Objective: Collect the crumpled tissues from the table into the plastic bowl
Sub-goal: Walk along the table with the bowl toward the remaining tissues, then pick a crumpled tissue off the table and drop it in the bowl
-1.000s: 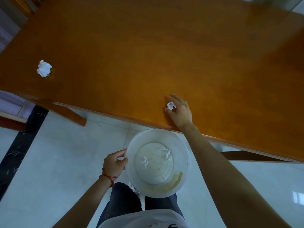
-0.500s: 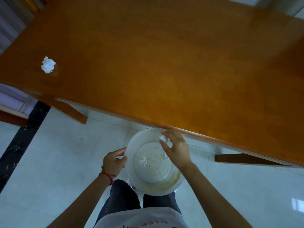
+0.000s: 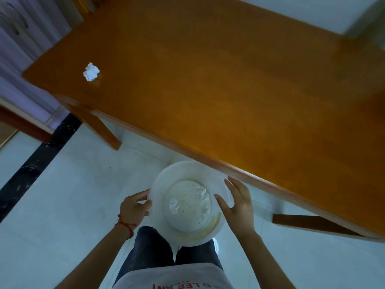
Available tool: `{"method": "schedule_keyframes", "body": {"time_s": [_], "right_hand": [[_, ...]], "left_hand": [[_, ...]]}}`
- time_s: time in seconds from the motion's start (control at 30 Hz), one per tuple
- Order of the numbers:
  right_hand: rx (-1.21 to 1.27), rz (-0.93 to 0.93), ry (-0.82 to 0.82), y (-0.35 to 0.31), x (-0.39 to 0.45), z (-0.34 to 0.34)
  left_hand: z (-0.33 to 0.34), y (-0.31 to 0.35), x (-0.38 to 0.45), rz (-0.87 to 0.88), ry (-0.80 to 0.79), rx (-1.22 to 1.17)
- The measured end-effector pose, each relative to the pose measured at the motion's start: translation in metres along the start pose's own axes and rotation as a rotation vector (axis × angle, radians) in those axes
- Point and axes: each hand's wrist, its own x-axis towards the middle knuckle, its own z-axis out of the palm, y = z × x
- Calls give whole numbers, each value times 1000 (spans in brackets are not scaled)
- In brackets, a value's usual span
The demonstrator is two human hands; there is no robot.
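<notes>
A white plastic bowl (image 3: 188,202) sits in the lower middle of the frame, held out over the pale tiled floor (image 3: 68,205) just in front of the near edge of the orange wooden tabletop (image 3: 229,84). The left hand (image 3: 133,209) grips the bowl's left rim, fingers (image 3: 140,195) curled around the edge with the thumb on the inside; a red string bracelet (image 3: 126,225) circles that wrist. The right hand (image 3: 239,202) is at the bowl's right rim, open, fingers spread and stretched upward along the rim, with nothing in its grasp; whether the palm touches the bowl cannot be told.

Inside the bowl lie small crumpled tissues: one (image 3: 174,203) at the left of the flat bottom, another (image 3: 201,191) toward the upper right, and a fainter white scrap at the right edge that is too blurred to be sure of. A yellowish smear (image 3: 210,226) curves along the bowl's lower right wall.

One more crumpled tissue (image 3: 91,72) rests on the tabletop in the upper left of the frame, near the table's left corner, well apart from the bowl and both hands.

Dark trousers (image 3: 150,251) and a white shirt hem show at the bottom of the frame
</notes>
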Motion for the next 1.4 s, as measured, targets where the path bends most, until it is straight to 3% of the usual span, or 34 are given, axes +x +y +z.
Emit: {"method": "schedule_keyframes", "body": {"time_s": [0.13,0.27,0.87,1.4], "right_hand": [[44,145,-190,0,1,8],[121,163,-283,-19,0,24],[133,-208,-669,-178,-86,137],[93,-445,-773,-311,-131,245]], "left_hand": [[-15,-20,-16,-64,103,-58],[-31,-37,-39,-97,211,-138],[-154,-178,-187,-338,649,-419],[-267,-262,-218,-424,823,-601]]}}
